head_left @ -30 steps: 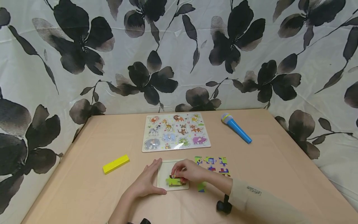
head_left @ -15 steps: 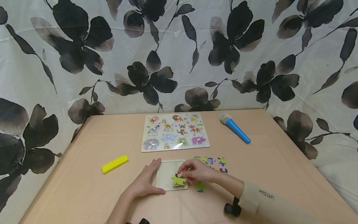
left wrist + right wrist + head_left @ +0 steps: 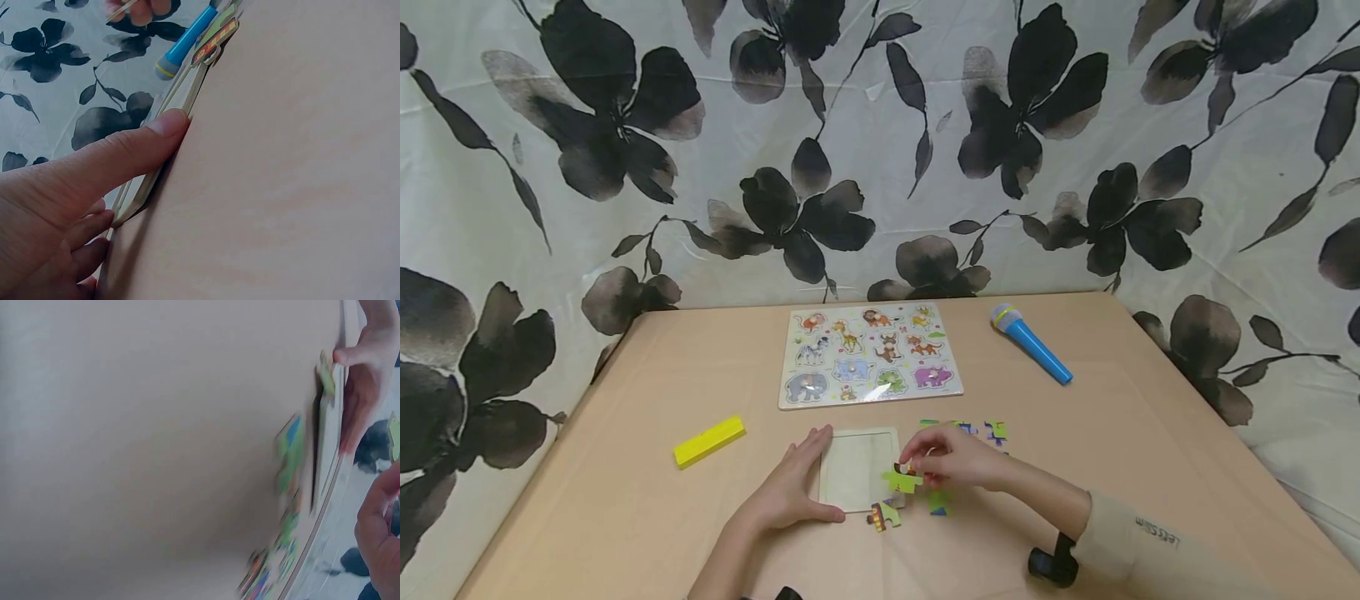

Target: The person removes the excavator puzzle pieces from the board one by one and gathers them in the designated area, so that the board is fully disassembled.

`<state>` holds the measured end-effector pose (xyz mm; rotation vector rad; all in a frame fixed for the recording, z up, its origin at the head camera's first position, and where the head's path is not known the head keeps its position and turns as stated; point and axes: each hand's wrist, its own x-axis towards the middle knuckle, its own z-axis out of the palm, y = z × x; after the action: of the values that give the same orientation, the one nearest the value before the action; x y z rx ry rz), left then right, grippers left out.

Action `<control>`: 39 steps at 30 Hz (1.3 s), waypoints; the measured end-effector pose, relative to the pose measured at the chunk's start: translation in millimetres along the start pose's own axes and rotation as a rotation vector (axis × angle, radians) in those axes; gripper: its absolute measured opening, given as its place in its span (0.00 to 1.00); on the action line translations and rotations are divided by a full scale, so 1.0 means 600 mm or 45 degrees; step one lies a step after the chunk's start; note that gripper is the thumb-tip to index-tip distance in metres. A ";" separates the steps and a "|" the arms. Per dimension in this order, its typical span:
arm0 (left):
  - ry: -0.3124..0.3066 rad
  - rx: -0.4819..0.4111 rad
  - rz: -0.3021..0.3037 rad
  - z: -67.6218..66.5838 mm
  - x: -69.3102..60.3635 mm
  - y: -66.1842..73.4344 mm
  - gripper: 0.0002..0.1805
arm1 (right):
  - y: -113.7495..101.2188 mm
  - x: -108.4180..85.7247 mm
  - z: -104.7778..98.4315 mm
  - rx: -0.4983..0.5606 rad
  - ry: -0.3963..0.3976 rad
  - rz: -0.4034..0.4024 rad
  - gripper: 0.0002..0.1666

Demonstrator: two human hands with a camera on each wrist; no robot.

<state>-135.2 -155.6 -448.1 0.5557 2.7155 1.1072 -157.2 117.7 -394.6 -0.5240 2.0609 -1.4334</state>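
My left hand (image 3: pixel 793 487) lies along the left side of a shallow cream puzzle tray (image 3: pixel 856 458), fingers straight. Its thumb (image 3: pixel 147 144) rests on the near edge in the left wrist view. My right hand (image 3: pixel 958 458) pinches a lime-green puzzle piece (image 3: pixel 902 482) with some dark and red on it, raised over the tray's right edge. That piece (image 3: pixel 394 434) shows partly at the right border of the right wrist view. Another puzzle piece (image 3: pixel 883 516), green with red and yellow, sits at the tray's near right edge and overhangs it.
Right of the tray lie several loose puzzle pieces (image 3: pixel 996 431), partly hidden by my right hand. An animal picture board (image 3: pixel 871 354) lies behind, with a blue toy microphone (image 3: pixel 1033 346) to its right. A yellow block (image 3: pixel 709 442) lies at left. Floral cloth (image 3: pixel 910 167) hangs behind the table.
My right hand has moved right with the green piece, from over the tray to its right edge. The piece at the near edge has come into view. My left hand stays put.
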 end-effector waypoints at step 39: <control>-0.016 -0.008 -0.025 -0.001 0.000 0.000 0.63 | 0.062 -0.070 -0.048 -0.297 0.107 0.031 0.04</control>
<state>-135.6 -156.0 -447.7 0.5321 2.7001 1.1034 -144.1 176.7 -412.1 -0.5370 2.3092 -1.2264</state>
